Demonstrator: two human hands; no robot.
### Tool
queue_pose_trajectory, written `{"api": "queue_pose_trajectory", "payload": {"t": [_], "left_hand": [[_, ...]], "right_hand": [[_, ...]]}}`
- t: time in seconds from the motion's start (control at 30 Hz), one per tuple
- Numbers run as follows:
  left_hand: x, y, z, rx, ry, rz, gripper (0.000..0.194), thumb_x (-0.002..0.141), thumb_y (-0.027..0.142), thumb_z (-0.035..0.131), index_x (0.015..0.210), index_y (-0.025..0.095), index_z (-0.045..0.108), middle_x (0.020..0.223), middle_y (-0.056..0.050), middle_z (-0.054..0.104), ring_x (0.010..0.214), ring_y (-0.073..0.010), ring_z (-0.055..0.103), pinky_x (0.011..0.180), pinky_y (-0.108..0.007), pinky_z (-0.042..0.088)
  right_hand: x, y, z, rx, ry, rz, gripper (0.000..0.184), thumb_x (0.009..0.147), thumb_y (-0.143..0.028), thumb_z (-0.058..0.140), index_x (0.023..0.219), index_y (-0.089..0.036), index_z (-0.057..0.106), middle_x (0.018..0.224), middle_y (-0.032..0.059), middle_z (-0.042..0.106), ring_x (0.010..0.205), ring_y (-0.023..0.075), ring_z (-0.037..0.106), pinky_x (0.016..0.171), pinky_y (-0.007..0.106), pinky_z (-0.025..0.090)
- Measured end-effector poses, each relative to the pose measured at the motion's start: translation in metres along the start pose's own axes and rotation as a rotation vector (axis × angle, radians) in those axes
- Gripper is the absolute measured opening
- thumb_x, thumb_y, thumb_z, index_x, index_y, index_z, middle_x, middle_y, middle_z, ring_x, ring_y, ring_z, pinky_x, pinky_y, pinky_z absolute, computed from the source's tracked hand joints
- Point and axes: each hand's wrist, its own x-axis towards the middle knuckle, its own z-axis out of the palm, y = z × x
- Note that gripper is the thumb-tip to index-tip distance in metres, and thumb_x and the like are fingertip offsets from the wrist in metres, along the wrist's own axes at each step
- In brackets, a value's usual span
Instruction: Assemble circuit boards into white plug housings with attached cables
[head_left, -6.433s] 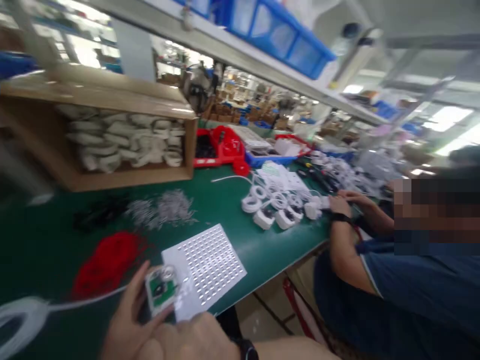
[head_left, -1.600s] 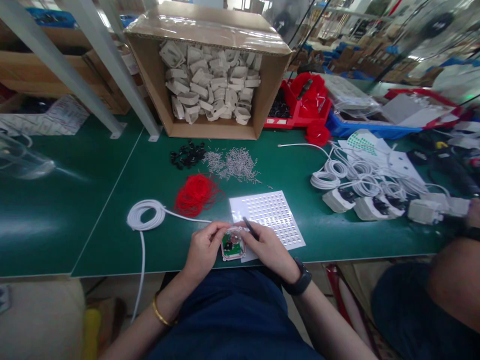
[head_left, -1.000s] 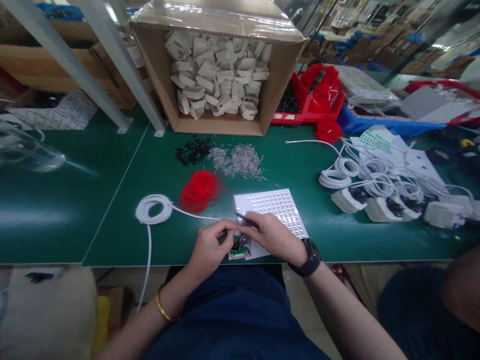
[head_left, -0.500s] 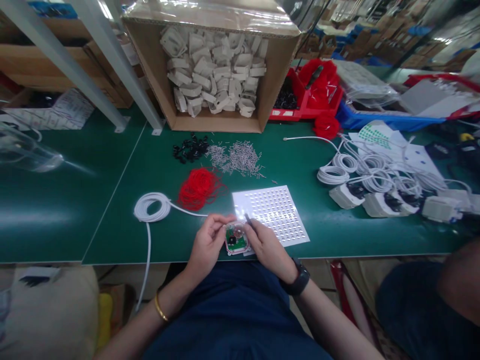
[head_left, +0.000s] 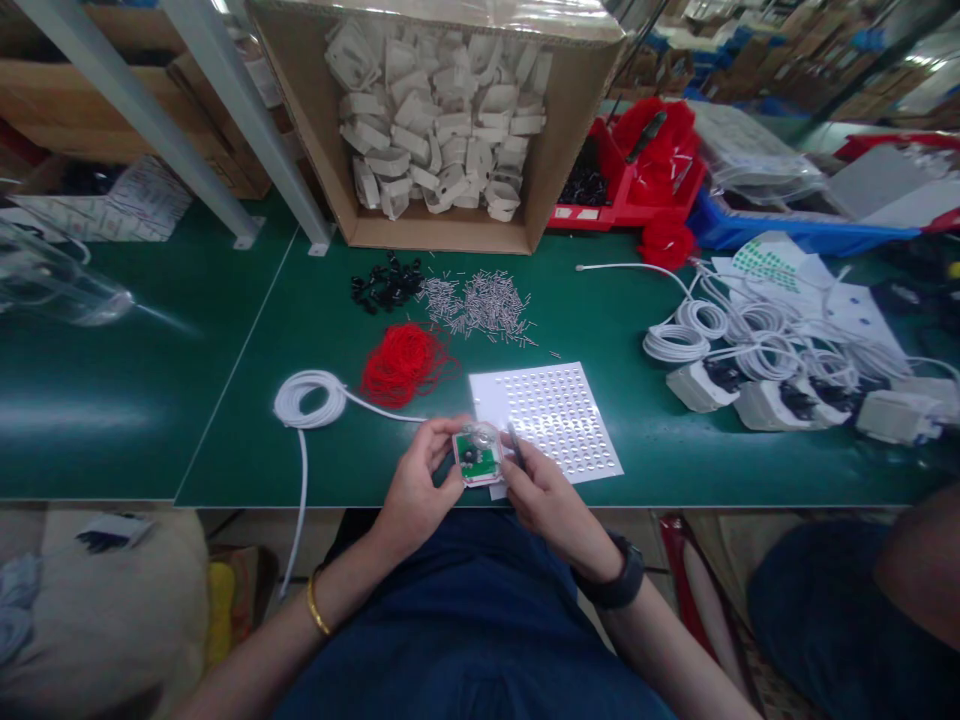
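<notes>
From where I stand, the left hand (head_left: 420,482) pinches the left side of a small case with a green circuit board (head_left: 471,466), near the front edge of the green table (head_left: 652,470). The right hand (head_left: 551,502) grips a slim dark tool (head_left: 515,440), fingertips at the case's right edge. A white cable (head_left: 375,408) runs to the left hand; a dotted sheet (head_left: 490,398) lies just beside.

L hand (head_left: 421,488) & R hand (head_left: 551,500) close tog. at ctr, fingers (head_left: 435,438) bent, forearms (head_left: 351,573) angled in.
</notes>
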Motion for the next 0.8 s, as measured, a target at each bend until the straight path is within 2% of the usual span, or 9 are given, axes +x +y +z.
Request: {"api": "queue_pose_trajectory", "payload": {"t": [0.07,0.13,0.2,0.27,0.53,0.67,0.8], "left_hand": [[-0.002,0.001,0.001,0.024,0.007,0.002,0.037,0.075,0.008,0.054,0.110,0.018,0.045,0.131,-0.013,0.055,0.123,-0.0211,0.052,0.109,-0.041,0.037],[-0.004,0.001,0.002,0.048,0.012,0.010,0.043,0.074,0.005,0.053,0.114,0.018,0.044,0.132,-0.013,0.053,0.124,-0.0211,0.050,0.110,-0.040,0.036],[-0.006,0.000,0.003,0.071,0.015,0.018,0.049,0.072,0.003,0.052,0.118,0.018,0.043,0.134,-0.013,0.051,0.126,-0.0211,0.049,0.111,-0.040,0.035],[-0.007,-0.002,0.004,0.096,0.016,0.030,0.052,0.071,0.002,0.051,0.120,0.018,0.042,0.135,-0.012,0.050,0.127,-0.0213,0.047,0.111,-0.041,0.034],[-0.008,-0.008,0.005,0.214,0.000,0.122,0.058,0.074,0.008,0.060,0.126,0.019,0.038,0.135,-0.013,0.048,0.127,-0.0234,0.046,0.110,-0.040,0.036],[-0.005,-0.014,-0.006,0.325,-0.060,0.158,0.062,0.075,0.018,0.067,0.129,0.021,0.037,0.133,-0.011,0.050,0.123,-0.0231,0.050,0.104,-0.038,0.043],[-0.002,-0.017,-0.021,0.517,-0.139,0.227,0.076,0.073,0.031,0.073,0.137,0.024,0.032,0.137,-0.011,0.048,0.123,-0.0246,0.050,0.105,-0.041,0.043]], "right_hand": [[-0.001,0.000,0.001,-0.015,0.029,-0.047,0.043,0.085,-0.043,0.052,0.121,-0.021,0.050,0.069,0.0015,0.058,0.064,0.0181,0.055,0.058,0.028,0.045],[0.000,0.001,0.001,-0.039,0.042,-0.129,0.038,0.084,-0.037,0.053,0.118,-0.020,0.054,0.084,0.0045,0.063,0.079,0.0201,0.058,0.071,0.032,0.048],[0.001,0.002,0.002,-0.044,0.044,-0.197,0.035,0.084,-0.030,0.053,0.117,-0.019,0.055,0.099,0.0067,0.063,0.096,0.0214,0.057,0.086,0.035,0.046],[0.002,0.003,0.002,-0.044,0.052,-0.225,0.035,0.082,-0.024,0.054,0.117,-0.017,0.055,0.108,0.0077,0.062,0.103,0.0215,0.055,0.094,0.038,0.042],[0.003,0.002,0.005,-0.034,0.056,-0.217,0.040,0.078,-0.022,0.060,0.117,-0.016,0.052,0.108,0.0082,0.063,0.097,0.0204,0.059,0.093,0.037,0.044],[0.003,0.005,0.008,-0.053,0.085,-0.205,0.041,0.078,-0.022,0.062,0.117,-0.016,0.051,0.104,0.0077,0.063,0.093,0.0200,0.060,0.090,0.037,0.046],[0.000,0.011,0.005,-0.072,0.072,-0.248,0.046,0.079,-0.024,0.062,0.122,-0.018,0.048,0.115,0.0089,0.062,0.102,0.0215,0.059,0.094,0.038,0.045]]}}
